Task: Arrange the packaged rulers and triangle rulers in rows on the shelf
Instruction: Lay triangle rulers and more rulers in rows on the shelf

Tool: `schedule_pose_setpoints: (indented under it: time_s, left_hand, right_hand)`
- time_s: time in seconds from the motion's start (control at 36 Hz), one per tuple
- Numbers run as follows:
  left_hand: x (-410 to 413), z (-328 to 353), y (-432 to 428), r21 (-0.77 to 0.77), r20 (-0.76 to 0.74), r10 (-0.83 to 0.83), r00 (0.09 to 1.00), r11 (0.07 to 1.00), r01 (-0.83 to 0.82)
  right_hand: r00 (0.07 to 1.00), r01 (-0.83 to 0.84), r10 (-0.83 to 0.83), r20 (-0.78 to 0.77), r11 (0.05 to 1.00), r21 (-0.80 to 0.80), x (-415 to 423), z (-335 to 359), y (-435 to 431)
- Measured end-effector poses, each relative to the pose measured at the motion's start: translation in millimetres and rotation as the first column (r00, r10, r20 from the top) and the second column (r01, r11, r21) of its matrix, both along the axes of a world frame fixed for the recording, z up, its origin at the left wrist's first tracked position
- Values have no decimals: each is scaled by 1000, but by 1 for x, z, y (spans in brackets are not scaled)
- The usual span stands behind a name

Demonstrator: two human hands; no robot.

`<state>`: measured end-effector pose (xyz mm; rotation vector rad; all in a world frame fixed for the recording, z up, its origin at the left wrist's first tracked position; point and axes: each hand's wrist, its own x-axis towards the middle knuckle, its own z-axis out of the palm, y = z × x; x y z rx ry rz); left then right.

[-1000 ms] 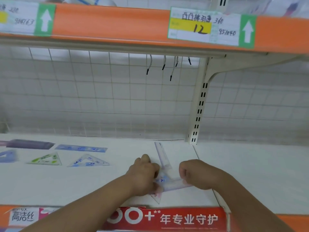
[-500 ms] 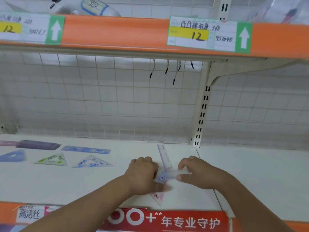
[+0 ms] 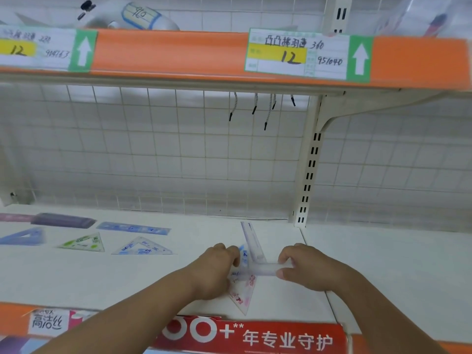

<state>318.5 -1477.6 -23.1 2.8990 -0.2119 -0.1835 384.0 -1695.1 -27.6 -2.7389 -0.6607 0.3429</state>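
A small pile of packaged rulers lies on the white shelf [image 3: 178, 284] between my hands. My right hand [image 3: 304, 267] pinches the end of a clear straight ruler [image 3: 265, 269] lying crosswise. My left hand [image 3: 217, 269] grips the pile's left side, over a pink triangle ruler [image 3: 242, 292]. Another clear straight ruler [image 3: 251, 238] points away toward the back. To the left, laid out in rows, are a blue straight ruler [image 3: 132, 228], a purple one [image 3: 62, 221], a green triangle [image 3: 84, 244], a blue-printed triangle [image 3: 143, 247] and a blue triangle [image 3: 23, 237].
A wire grid backs the shelf. A slotted upright post [image 3: 307, 175] stands at the back right, beside a shelf seam. An orange shelf edge with price tags [image 3: 296, 56] hangs overhead. A red printed strip [image 3: 252, 338] runs along the front edge.
My right hand slid toward the right end of the crosswise ruler and now pinches it there. My left hand shifted slightly on the pile. The view tilted down a little.
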Motion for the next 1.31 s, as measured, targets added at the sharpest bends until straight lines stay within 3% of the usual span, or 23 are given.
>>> schedule_pose_setpoints:
  time_s: [0.25,0.44,0.78,1.31]
  left_hand:
    - [-3,-2,-5,-133,-8,56,998,989,-56]
    - [-7,-4,1,-7,68,42,997,999,-41]
    - [-32,2,44,-7,126,150,981,989,-151]
    - [-150,41,236,-26,232,289,929,956,-291]
  right_hand:
    - [1000,-23,23,-2,999,23,-3,3,-1]
    - [999,-27,25,36,998,50,-6,4,4]
    - [993,-53,52,105,999,2,-22,20,43]
    - [956,-222,214,201,975,15,-104,39,260]
